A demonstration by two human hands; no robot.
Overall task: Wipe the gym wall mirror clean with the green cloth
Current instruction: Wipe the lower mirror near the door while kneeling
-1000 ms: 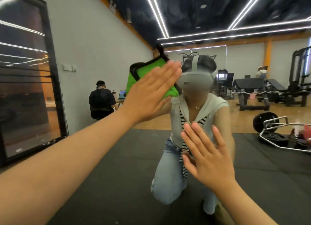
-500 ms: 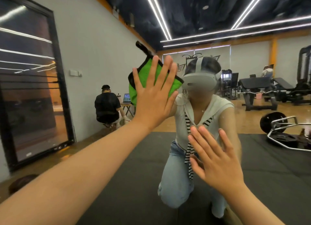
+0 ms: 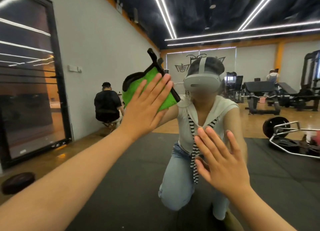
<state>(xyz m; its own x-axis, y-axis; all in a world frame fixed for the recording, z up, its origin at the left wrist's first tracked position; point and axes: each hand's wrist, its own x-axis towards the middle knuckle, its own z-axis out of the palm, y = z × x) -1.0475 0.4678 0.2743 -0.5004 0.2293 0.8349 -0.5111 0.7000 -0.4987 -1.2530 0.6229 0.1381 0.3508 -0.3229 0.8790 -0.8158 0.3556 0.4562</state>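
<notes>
Presses cloth [image 3: 165, 101] to mirror [image 3: 259, 61] under flat, straight-fingered left hand [image 3: 143, 113], long black edge slanting up-left just beyond fingertips; braces splayed, empty right hand [image 3: 223, 163] below-right.

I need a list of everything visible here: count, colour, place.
wall mirror: one, reflective, straight ahead
green cloth: one, green with black edging, against the wall mirror, upper centre
headset: one, grey, on the reflected kneeling person
seated person: one, black clothes, left background
weight plate: one, dark, floor lower left
hex bar: one, silver, floor right
weight bench: one, black, right background
left hand: one, flat on the green cloth
right hand: one, flat on the wall mirror, lower right
</notes>
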